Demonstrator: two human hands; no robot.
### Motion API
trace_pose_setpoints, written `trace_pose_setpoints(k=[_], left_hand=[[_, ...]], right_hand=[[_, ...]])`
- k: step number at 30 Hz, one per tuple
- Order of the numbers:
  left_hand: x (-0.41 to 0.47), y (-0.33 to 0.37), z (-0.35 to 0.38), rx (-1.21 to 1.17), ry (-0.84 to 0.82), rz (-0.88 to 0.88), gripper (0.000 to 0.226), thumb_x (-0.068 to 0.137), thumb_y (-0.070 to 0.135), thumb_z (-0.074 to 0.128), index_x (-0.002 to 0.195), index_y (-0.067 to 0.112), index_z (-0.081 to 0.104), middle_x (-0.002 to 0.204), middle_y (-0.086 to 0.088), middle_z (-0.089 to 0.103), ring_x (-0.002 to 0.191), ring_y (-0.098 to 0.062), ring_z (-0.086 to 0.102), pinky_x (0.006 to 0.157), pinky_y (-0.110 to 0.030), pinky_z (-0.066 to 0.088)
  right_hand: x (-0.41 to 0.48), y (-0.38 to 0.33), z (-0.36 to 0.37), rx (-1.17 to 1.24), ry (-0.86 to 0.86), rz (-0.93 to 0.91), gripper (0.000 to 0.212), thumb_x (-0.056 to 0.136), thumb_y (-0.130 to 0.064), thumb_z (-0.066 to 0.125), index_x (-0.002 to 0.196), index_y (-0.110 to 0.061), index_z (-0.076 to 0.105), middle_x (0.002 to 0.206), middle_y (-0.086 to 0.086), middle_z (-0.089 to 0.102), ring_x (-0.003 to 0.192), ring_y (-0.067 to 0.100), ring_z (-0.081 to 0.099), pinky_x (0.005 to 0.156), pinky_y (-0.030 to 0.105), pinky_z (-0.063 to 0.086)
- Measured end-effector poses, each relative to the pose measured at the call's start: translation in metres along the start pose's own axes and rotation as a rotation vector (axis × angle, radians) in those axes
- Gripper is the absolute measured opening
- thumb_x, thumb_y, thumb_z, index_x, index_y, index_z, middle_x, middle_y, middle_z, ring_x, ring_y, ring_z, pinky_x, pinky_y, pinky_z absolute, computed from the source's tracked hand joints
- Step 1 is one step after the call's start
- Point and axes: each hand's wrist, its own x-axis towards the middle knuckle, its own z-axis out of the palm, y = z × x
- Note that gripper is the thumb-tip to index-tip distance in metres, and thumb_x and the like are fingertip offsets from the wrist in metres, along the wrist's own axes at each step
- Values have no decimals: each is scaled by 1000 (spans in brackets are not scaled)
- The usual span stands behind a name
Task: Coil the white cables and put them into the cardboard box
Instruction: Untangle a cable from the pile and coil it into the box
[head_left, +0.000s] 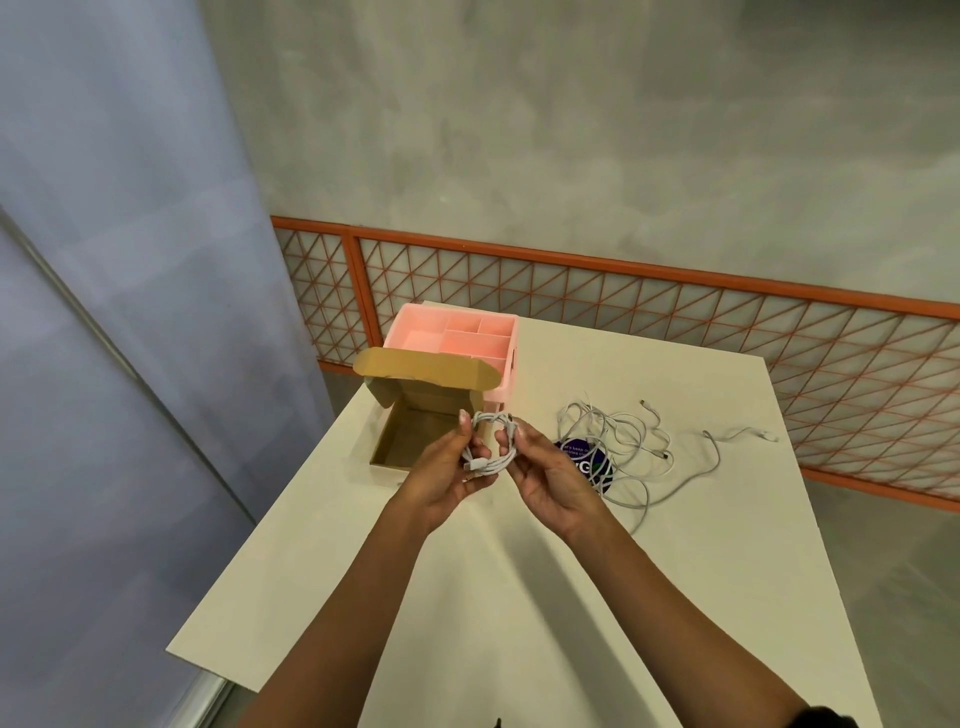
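A small coil of white cable (491, 441) is held above the table between both hands. My left hand (447, 475) grips its left side with curled fingers. My right hand (545, 475) pinches its right side. The open cardboard box (402, 441) sits just left of the hands, its lid flap standing up at the back; the part of its inside that I can see is bare. A loose tangle of white cables (618, 441) lies on the table to the right of my hands.
A pink compartment organizer (457, 338) stands behind the box. A round dark sticker (584, 462) lies under the tangled cables. The white table (571, 597) has its left edge close to the box; an orange lattice railing (675, 312) runs behind.
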Motion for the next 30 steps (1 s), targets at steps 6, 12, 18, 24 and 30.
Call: trace_pose_setpoints(k=[6, 12, 18, 24, 30], left_hand=[[4, -4, -13, 222, 50, 28, 39, 97, 37, 43, 107, 5, 63, 104, -16, 64, 98, -24, 64, 76, -30, 55], [3, -15, -34, 151, -18, -10, 27, 92, 11, 59, 118, 2, 60, 110, -13, 66, 102, -22, 64, 81, -25, 55], [14, -31, -64, 248, 156, 88, 35, 89, 6, 62, 123, 1, 59, 112, -19, 64, 98, -25, 64, 74, -21, 56], [23, -14, -98, 261, 151, 148, 32, 92, 10, 58, 124, 11, 58, 113, -6, 67, 104, -19, 65, 83, -26, 56], [48, -19, -142, 609, 526, 159, 38, 88, 13, 65, 125, 14, 56, 133, -8, 52, 120, -27, 50, 98, -40, 47]], right_hand=[[9, -2, -12, -599, 199, -40, 9, 91, -6, 58, 98, -11, 63, 89, 3, 67, 82, 12, 63, 74, 23, 50], [25, 9, -24, -750, 292, -25, 16, 87, -4, 64, 101, 4, 63, 83, 12, 65, 71, 16, 63, 61, 17, 54], [43, 27, -21, -934, 336, 77, 11, 82, -2, 69, 91, 0, 63, 76, 12, 66, 63, 18, 63, 55, 20, 54], [80, 49, -11, -840, 347, 94, 7, 82, 2, 69, 85, 1, 63, 75, 13, 67, 61, 17, 66, 58, 20, 56], [120, 72, -3, -870, 475, 77, 12, 81, 1, 70, 90, 3, 64, 75, 12, 66, 57, 16, 63, 54, 19, 55]])
